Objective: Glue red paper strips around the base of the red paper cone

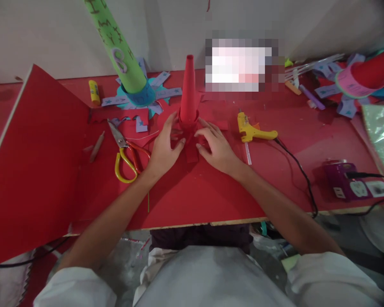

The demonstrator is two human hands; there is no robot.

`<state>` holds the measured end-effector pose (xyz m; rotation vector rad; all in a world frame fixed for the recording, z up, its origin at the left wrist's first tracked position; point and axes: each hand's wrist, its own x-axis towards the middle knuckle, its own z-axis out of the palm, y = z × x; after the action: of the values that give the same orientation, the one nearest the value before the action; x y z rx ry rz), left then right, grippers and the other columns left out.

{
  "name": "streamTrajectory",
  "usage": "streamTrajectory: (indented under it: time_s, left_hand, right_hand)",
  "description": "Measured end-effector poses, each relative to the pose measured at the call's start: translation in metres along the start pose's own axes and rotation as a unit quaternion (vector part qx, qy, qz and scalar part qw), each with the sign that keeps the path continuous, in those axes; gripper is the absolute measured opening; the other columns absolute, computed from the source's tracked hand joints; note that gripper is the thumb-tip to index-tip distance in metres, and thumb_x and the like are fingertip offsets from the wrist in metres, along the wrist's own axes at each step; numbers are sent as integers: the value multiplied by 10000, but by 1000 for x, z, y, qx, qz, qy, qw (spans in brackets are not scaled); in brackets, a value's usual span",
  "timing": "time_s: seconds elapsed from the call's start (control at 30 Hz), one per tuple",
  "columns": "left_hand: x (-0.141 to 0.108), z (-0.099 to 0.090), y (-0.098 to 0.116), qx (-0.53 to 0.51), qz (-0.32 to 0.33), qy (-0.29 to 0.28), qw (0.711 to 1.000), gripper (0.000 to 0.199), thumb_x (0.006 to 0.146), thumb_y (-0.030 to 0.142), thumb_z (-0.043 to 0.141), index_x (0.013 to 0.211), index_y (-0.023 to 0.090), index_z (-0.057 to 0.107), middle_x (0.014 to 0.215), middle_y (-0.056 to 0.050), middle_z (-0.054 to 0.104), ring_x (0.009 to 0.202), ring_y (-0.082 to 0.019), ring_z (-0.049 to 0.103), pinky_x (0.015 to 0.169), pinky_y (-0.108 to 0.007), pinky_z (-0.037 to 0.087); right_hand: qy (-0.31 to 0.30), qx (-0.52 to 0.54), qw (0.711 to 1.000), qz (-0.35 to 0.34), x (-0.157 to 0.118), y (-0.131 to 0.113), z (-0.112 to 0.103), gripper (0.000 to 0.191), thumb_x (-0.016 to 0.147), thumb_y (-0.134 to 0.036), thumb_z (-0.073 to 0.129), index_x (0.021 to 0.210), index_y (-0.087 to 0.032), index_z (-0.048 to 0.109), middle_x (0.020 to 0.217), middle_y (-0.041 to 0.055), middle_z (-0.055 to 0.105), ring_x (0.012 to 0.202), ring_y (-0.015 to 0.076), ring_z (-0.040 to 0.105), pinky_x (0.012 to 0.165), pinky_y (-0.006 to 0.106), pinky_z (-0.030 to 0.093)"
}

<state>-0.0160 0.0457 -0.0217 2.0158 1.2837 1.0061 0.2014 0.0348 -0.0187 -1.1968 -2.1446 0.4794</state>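
A narrow red paper cone [188,89] stands upright on the red table, its foot inside a red paper ring with flat strips spreading outward. My left hand [168,147] curves round the ring's left side, thumb and fingers apart. On the right side, my right hand [216,145] has its fingers spread and bent by the ring's edge. Whether the fingertips press on the paper is hard to make out. One red strip [192,154] lies between the two hands. Scissors [124,155] with yellow and red handles rest just left of my left hand.
A yellow glue gun [256,132] with a black cord lies to the right. Behind stands a green paper tube [124,64] on a blue base, beside a glue stick [94,93]. A red board [45,157] rises at left; a purple box [345,181] sits at right.
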Motion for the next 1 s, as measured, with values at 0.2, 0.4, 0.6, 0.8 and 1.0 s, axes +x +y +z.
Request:
streamTrajectory:
  time_s: [0.2, 0.4, 0.6, 0.8, 1.0]
  left_hand:
    - [4, -12, 5, 49, 17, 33, 998, 566, 1005, 318, 600, 1537, 213, 438, 1443, -132, 623, 1264, -240, 652, 1051, -386, 574]
    - [3, -20, 19, 82, 54, 46, 994, 452, 1044, 412, 571, 1451, 217, 567, 1331, -121, 638, 1170, -222, 668, 982, -361, 591]
    - [3, -20, 20, 161, 48, 93, 981, 510, 1058, 569, 513, 1434, 229, 570, 1304, -117, 667, 1209, -252, 650, 1040, -408, 558]
    - [3, -20, 11, 143, 45, 81, 985, 522, 1028, 632, 536, 1329, 208, 586, 1131, -88, 691, 1004, -216, 675, 929, -374, 555]
    - [7, -17, -5, 61, 54, 61, 995, 689, 862, 699, 741, 1346, 236, 579, 1250, -105, 685, 1152, -275, 671, 1003, -436, 559]
  right_hand:
    - [12, 37, 999, -23, -2, 0, -5, 264, 998, -207, 522, 1225, -252, 648, 1616, 119, 541, 1478, 309, 509, 1199, 587, 455]
    - [26, 31, 998, -46, -4, -3, -6, 329, 1012, -244, 508, 1315, -252, 638, 1628, 117, 527, 1488, 316, 503, 1209, 595, 448]
    - [44, 38, 998, -35, -5, -8, -7, 387, 1036, -268, 486, 1413, -254, 575, 1567, 129, 580, 1484, 298, 512, 1211, 574, 454]
    - [50, 69, 996, -28, -3, -4, -8, 398, 1011, -236, 503, 1405, -244, 559, 1507, 139, 627, 1439, 308, 552, 1199, 569, 467]
    - [58, 88, 994, -5, 1, 13, 1, 342, 987, -217, 546, 1319, -269, 607, 1334, 124, 716, 1293, 318, 659, 1112, 560, 549]
